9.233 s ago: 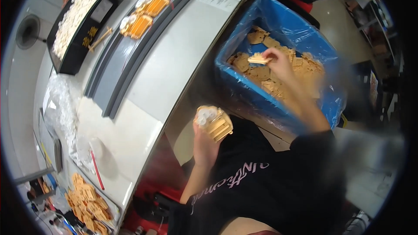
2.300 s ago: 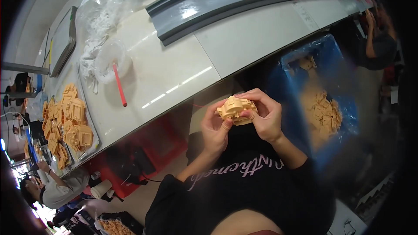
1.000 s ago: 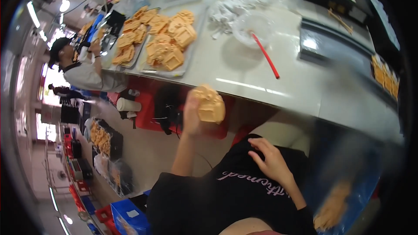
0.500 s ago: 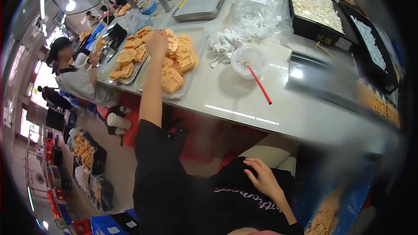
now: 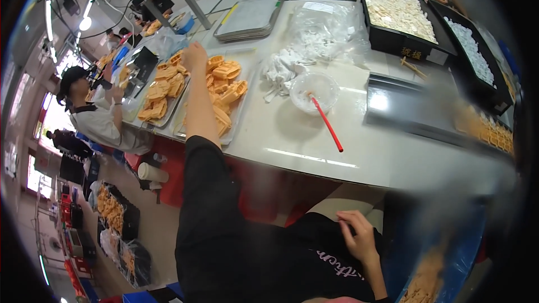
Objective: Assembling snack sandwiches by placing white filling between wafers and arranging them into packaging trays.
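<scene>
Stretched far forward across the table, my left hand point(image 5: 195, 57) is over a pile of orange moulded plastic parts point(image 5: 227, 87) on a clear tray point(image 5: 242, 113). Its fingers look curled together, and whatever they hold is hidden. A second heap of orange parts point(image 5: 163, 92) lies in a tray just left of that arm. My right hand point(image 5: 358, 237) is low in front of my black shirt, fingers stretched and slightly apart, holding nothing. A clear round tub point(image 5: 323, 87) with a red stick point(image 5: 331, 129) leaning out of it stands mid-table.
White crumpled cloths point(image 5: 283, 70) and plastic bags lie behind the tub. Stacked trays point(image 5: 250, 18) are at the back. Right of them are black bins of white pieces point(image 5: 398, 14) and a dark metal tray point(image 5: 404, 101). A co-worker point(image 5: 92, 109) is at the left.
My left hand stays over the orange parts, the pile looking lower and rearranged. My right hand has shifted slightly right over my lap. The whole view has tilted a little.
</scene>
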Tool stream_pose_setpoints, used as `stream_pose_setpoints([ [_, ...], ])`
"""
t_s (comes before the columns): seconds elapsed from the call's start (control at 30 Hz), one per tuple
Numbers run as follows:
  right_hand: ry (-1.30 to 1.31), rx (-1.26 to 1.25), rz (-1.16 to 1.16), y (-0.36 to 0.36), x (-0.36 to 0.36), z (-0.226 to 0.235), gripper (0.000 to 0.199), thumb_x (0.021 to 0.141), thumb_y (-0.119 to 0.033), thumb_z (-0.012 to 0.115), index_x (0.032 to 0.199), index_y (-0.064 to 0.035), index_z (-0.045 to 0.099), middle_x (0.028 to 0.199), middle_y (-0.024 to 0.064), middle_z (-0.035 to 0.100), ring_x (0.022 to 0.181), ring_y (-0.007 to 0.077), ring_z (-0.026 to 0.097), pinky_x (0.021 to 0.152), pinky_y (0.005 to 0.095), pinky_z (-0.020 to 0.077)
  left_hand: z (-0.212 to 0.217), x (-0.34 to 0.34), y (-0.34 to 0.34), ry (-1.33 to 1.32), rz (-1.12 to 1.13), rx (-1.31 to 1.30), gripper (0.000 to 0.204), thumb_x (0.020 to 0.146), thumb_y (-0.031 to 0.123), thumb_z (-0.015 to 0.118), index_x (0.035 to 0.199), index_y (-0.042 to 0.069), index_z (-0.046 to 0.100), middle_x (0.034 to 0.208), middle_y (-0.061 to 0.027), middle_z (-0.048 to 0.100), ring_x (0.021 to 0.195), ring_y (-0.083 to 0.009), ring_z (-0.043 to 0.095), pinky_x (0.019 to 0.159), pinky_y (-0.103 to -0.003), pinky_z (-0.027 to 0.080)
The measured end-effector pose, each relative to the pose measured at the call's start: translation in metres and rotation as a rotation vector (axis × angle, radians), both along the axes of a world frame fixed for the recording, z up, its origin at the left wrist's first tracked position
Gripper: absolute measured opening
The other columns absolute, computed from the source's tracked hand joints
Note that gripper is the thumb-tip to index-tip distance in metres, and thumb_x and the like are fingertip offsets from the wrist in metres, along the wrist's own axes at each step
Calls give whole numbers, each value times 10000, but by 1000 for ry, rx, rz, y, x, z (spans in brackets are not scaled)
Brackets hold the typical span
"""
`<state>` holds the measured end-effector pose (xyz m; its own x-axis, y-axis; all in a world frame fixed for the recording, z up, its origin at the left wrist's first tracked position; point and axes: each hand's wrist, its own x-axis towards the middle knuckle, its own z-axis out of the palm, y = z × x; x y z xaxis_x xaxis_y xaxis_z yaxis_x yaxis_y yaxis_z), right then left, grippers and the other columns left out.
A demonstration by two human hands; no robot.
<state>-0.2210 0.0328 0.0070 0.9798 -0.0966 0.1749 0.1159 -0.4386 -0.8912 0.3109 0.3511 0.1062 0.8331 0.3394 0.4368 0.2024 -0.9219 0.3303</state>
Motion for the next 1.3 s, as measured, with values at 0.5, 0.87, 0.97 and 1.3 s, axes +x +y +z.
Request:
stream_pose_setpoints([
  [0.5, -475, -239, -474, -126, 8, 59, 191, 800, 91, 582, 965, 7, 632, 907, 146, 639, 782, 272, 626, 714, 308, 497, 0, 95, 163, 104, -783, 639, 489, 1002, 312, 275, 1363, 19, 429, 1404, -190, 429, 1312, -319, 378, 1123, -390, 251],
  [0.87, -260, -958, -562, -316, 113, 32, 101, 780, -43, 595, 873, -34, 635, 911, 136, 596, 866, 339, 576, 768, 418, 465, 14, -204, 0, -508, -771, -844, 211, 951, 139, 475, 1097, 18, 567, 1036, -57, 590, 951, -149, 547, 854, -263, 439],
  [0.97, -143, -930, -592, -304, 102, 54, 57, 778, -6, 590, 831, -11, 612, 885, 135, 582, 849, 344, 567, 741, 423, 449, -9, -289, -57, -530, -696, -978, 172, 900, 83, 463, 1012, 3, 567, 931, -68, 584, 872, -150, 541, 806, -276, 432],
  [1.3, -245, -1014, -389, -254, 122, 84, 24, 810, 22, 557, 805, 22, 533, 867, 144, 542, 835, 333, 539, 735, 407, 435, -67, -429, -174, 389, -1108, -1718, 468, 943, 152, 464, 1357, 8, 303, 1071, -160, 599, 977, -221, 582, 869, -339, 464],
])
